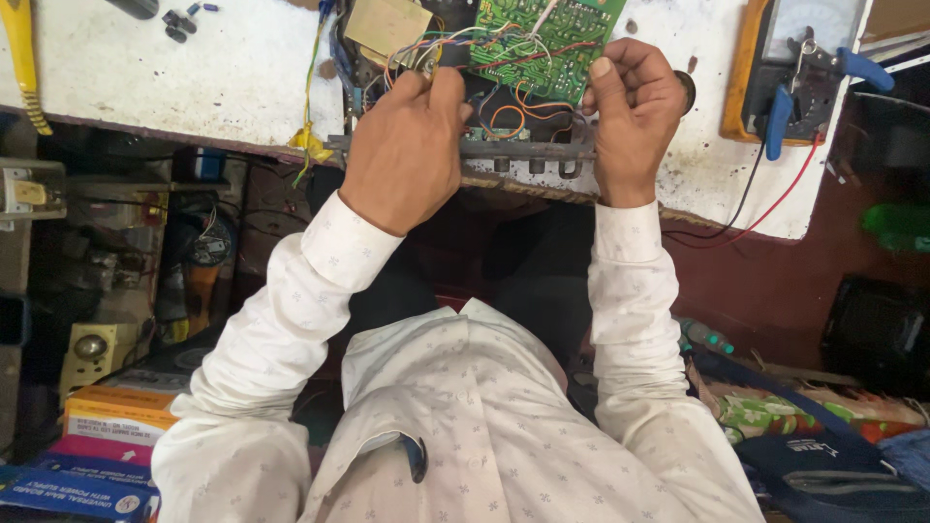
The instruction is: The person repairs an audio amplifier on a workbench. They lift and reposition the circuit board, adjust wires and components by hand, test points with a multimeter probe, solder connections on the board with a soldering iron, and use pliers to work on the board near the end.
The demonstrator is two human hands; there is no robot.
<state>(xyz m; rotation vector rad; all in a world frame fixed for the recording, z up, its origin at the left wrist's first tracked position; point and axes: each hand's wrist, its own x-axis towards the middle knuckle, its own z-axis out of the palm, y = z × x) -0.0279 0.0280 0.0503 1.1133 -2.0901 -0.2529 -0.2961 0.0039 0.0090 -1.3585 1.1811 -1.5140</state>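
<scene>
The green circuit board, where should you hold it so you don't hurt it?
Best by its bare edges, from the near side. The green circuit board is covered with small parts and coloured wires run off its left end, so pinching the face would probably press on them. The right hand already grips the near right corner; the left hand is at the wire bundle by its left end.

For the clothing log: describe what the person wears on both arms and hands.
Both arms are covered by long white shirt sleeves with a faint, small, scattered print, ending in buttoned-style cuffs at the wrists. The left hand and right hand are bare: no gloves, rings or watch are visible from this view.
</scene>
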